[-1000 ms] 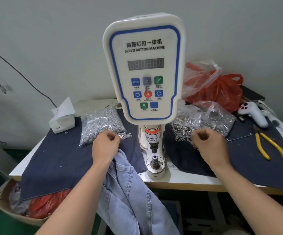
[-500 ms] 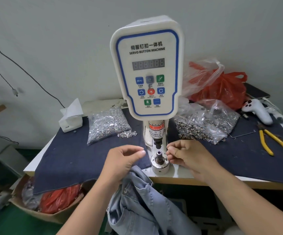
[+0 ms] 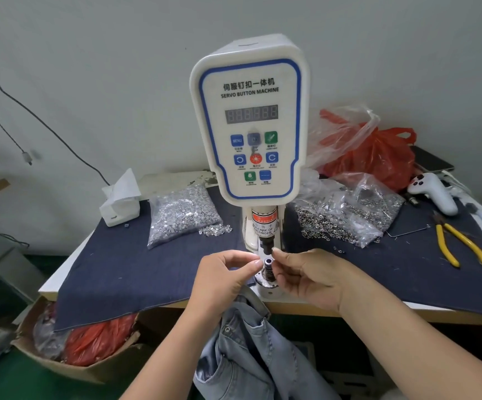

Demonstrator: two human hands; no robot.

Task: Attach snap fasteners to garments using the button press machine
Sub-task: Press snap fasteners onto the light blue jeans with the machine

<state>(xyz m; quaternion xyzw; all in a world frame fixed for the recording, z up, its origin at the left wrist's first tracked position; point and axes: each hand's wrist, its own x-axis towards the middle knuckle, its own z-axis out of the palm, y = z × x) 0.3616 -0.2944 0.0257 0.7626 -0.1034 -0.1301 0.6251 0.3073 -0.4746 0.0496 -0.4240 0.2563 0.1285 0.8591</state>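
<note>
Both hands met at the lower die [image 3: 268, 262] of the button press machine [image 3: 249, 125], labelled "SERVO BUTTON MACHINE": left hand [image 3: 222, 280] fingertips pinched together, right hand [image 3: 310, 274] pinching beside the die; whether either held a fastener could not be told. Denim garment [image 3: 251, 350] hung below the die.

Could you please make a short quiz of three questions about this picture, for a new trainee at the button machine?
1. True or false: the yellow pliers lie on the table to the right of the machine.
2. Multiple choice: where are the left hand and the right hand?
A. In the bags of fasteners
B. On either side of the lower die, under the press head
C. On the control buttons
3. Fill in: the light blue ______ garment hangs below the table edge, in front of the machine.

Key: 1 true; 2 B; 3 denim
</note>
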